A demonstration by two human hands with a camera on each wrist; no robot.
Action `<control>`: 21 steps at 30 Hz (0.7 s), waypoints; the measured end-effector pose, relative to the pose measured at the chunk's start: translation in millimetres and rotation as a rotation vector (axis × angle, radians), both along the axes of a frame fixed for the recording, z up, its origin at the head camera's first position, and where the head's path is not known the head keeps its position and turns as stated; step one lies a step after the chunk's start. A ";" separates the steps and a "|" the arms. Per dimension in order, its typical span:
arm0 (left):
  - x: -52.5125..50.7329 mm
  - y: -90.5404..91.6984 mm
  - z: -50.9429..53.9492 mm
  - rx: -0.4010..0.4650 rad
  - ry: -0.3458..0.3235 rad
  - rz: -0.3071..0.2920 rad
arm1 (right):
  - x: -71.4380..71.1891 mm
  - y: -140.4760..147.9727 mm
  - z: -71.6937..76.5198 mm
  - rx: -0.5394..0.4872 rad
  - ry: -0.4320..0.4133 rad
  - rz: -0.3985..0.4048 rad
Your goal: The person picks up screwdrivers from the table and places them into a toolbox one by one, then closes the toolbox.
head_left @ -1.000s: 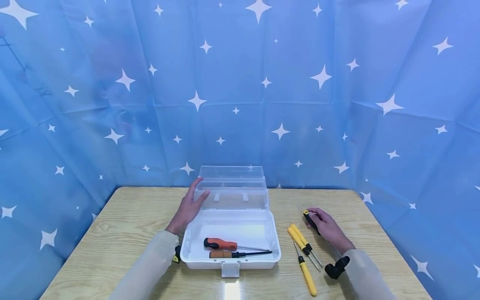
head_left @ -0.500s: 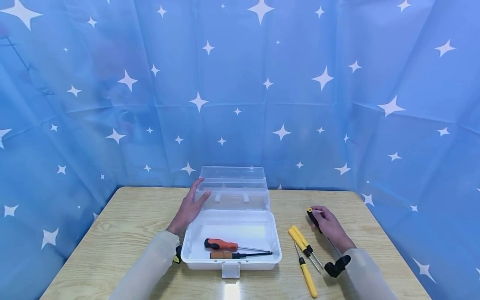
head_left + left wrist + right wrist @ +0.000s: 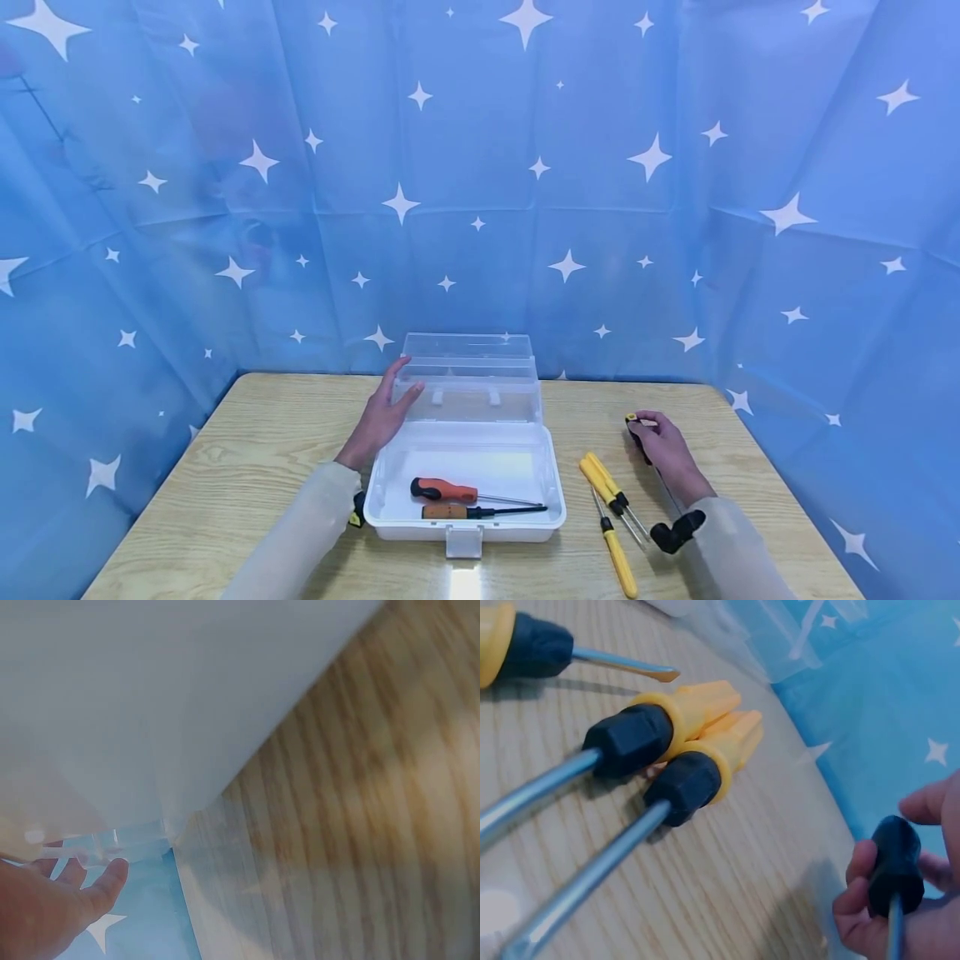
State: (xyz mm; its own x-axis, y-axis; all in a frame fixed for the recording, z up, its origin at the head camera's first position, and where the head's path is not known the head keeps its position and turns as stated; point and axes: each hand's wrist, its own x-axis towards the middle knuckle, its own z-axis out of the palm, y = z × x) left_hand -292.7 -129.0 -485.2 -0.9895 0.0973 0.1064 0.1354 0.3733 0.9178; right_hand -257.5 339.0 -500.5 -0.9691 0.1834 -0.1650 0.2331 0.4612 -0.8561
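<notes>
My left hand (image 3: 377, 421) grips the left edge of the clear lid (image 3: 480, 402) of a white toolbox (image 3: 551, 500), its thumb over the lid's inner face. Toward the right of the table, my right hand (image 3: 670, 452) holds a screwdriver (image 3: 639, 440) by its black, yellow-ended handle. Its shaft points back toward the wrist. The right wrist view shows the fingers curled round that black handle (image 3: 894, 862). Inside the box lie an orange-and-black screwdriver (image 3: 450, 490) and another with a brown handle (image 3: 448, 512).
Between the box and my right hand, two yellow-handled screwdrivers (image 3: 600, 477) lie side by side on the wooden table (image 3: 277, 450). A third yellow-handled screwdriver (image 3: 618, 560) lies nearer the front. A blue curtain (image 3: 465, 167) with white stars hangs behind and at the sides.
My right hand has shifted slightly right and away from me with the screwdriver. The left hand keeps its place on the lid. The whole head view has drifted a little.
</notes>
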 end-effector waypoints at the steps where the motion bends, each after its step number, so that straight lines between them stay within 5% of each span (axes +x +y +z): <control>1: -0.1 0.1 0.0 0.000 -0.002 0.002 | -0.6 0.1 0.4 0.000 0.004 0.006; 21: -0.1 0.3 0.3 -0.007 -0.012 0.006 | -2.0 -12.1 26.5 -0.160 0.071 0.076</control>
State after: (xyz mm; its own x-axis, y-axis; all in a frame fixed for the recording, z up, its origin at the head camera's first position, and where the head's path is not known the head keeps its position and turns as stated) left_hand -292.8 -128.6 -484.9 -0.9913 0.0916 0.0943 0.1224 0.3803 0.9167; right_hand -259.5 326.9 -473.9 -0.9893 0.0863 -0.1172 0.1395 0.3320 -0.9329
